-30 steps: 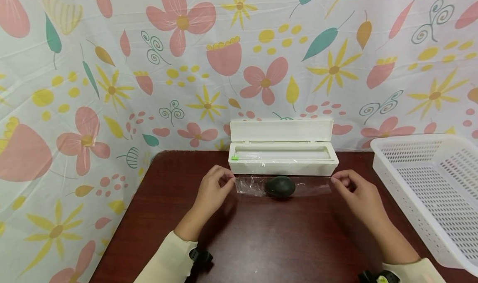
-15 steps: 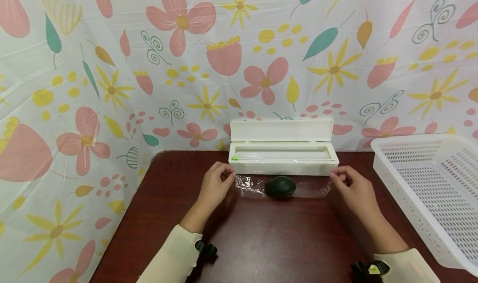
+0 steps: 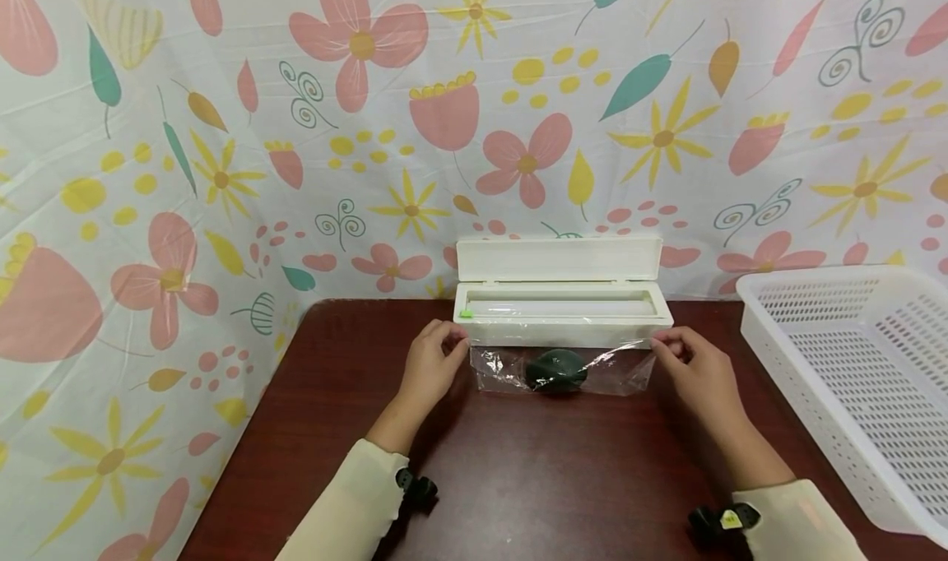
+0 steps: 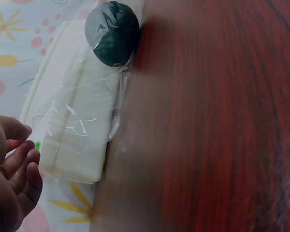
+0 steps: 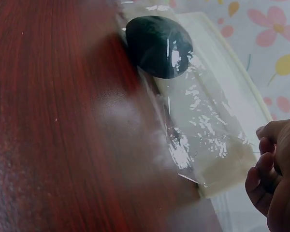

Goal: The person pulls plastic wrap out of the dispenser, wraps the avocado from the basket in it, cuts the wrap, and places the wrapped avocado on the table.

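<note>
Pinched at its two upper corners, a clear sheet of plastic wrap [image 3: 618,376] hangs from both hands. My left hand [image 3: 433,363] grips one corner between thumb and fingertips, by the box's front left corner. At the front right corner, my right hand [image 3: 699,376] pinches the other. A dark green avocado [image 3: 557,369] sits between the hands, with the film's shiny folds over it in both wrist views. Right behind it stands a long white wrap box [image 3: 563,333], lid [image 3: 559,259] raised, with a roll of film [image 3: 559,307] inside and a small green slider [image 3: 466,313].
A white perforated plastic basket [image 3: 778,363] stands to the right, beyond my right hand. The dark red wooden table [image 3: 518,479] meets a flower-printed cloth [image 3: 444,191] at the back and left. Each wrist carries a black strapped device [image 3: 418,491].
Both hands have drawn slightly closer together. The film's far edge has risen from low by the avocado to the box front, so the sheet now stands taller. Box and basket have not moved.
</note>
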A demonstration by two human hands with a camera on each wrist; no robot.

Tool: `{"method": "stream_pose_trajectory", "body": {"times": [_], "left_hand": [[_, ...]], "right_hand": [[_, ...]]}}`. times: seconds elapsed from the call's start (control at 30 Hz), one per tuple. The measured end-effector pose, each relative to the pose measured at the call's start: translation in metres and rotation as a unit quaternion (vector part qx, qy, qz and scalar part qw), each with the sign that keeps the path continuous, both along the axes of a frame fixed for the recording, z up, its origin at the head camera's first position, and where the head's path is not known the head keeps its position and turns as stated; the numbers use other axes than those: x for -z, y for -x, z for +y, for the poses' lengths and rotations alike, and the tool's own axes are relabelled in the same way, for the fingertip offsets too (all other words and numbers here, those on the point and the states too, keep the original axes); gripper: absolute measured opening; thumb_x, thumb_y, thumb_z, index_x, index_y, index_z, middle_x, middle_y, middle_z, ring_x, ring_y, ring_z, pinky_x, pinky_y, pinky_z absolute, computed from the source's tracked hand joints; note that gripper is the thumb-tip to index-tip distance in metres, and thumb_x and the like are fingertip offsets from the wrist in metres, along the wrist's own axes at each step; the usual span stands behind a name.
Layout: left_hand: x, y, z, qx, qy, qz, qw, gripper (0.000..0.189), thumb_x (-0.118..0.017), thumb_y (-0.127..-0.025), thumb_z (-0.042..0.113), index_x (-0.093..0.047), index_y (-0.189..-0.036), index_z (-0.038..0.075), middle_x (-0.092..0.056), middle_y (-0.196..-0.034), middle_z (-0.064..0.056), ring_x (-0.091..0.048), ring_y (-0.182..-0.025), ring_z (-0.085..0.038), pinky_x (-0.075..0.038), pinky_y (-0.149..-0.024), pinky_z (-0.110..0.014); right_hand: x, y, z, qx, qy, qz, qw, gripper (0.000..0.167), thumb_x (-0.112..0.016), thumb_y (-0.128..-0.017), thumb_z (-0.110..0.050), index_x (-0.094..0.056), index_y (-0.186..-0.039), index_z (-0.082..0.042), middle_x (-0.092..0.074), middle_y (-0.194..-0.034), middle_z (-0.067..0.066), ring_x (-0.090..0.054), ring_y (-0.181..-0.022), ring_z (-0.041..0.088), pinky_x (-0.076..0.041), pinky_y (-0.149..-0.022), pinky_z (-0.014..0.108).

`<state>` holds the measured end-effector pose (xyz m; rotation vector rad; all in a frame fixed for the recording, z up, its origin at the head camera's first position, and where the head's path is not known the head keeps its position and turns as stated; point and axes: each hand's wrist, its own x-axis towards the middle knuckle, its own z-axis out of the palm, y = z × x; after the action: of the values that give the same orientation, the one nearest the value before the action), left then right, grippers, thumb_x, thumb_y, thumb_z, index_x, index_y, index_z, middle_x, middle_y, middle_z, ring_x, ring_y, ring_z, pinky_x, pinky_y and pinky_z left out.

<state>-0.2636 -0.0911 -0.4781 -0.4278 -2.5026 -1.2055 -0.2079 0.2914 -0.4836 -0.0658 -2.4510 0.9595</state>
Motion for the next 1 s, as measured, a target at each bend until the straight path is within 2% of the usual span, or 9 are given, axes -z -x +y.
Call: {"method": "stream_pose_trajectory", "body": {"times": [0.17, 0.33, 0.63, 1.0], "left_hand": [[0.003, 0.002, 0.001, -0.002, -0.004, -0.001, 1.0, 0.004, -0.073, -0.092, 0.015, -0.072, -0.094, 0.012, -0.064, -0.09, -0.001, -0.062, -0.083, -0.017, -0.051, -0.073, -0.026], [0.007, 0.005, 0.002, -0.006, 0.001, -0.009, 0.9999, 0.005, -0.074, -0.091, 0.016, -0.072, -0.093, 0.012, -0.064, -0.088, 0.0, -0.059, -0.079, -0.015, -0.049, -0.071, -0.025], [0.018, 0.007, 0.004, -0.011, 0.02, -0.052, 0.9984, 0.004, -0.074, -0.093, 0.018, -0.072, -0.092, 0.015, -0.066, -0.088, 0.001, -0.059, -0.08, -0.011, -0.049, -0.072, -0.026], [0.026, 0.009, 0.006, -0.005, 0.039, -0.089, 0.9953, 0.006, -0.074, -0.089, 0.015, -0.072, -0.084, 0.015, -0.06, -0.078, 0.002, -0.051, -0.069, -0.007, -0.044, -0.066, -0.023]], "right_hand": [[0.005, 0.003, 0.001, 0.001, -0.001, -0.008, 1.0, 0.016, -0.07, -0.097, -0.027, -0.072, -0.098, -0.011, -0.061, -0.074, 0.002, -0.045, -0.062, 0.0, -0.035, -0.057, 0.017], [0.008, 0.005, 0.001, 0.006, 0.003, -0.024, 0.9997, 0.019, -0.07, -0.096, -0.03, -0.072, -0.097, -0.011, -0.061, -0.071, 0.002, -0.044, -0.057, 0.001, -0.035, -0.054, 0.02], [0.017, 0.011, 0.006, 0.006, -0.011, -0.078, 0.9968, 0.024, -0.069, -0.096, -0.034, -0.071, -0.093, -0.01, -0.062, -0.068, 0.002, -0.046, -0.055, 0.004, -0.037, -0.053, 0.024], [0.024, 0.013, 0.011, -0.019, -0.036, -0.13, 0.9907, 0.027, -0.069, -0.097, -0.035, -0.068, -0.089, -0.01, -0.06, -0.064, -0.001, -0.046, -0.055, 0.01, -0.036, -0.055, 0.027]]}}
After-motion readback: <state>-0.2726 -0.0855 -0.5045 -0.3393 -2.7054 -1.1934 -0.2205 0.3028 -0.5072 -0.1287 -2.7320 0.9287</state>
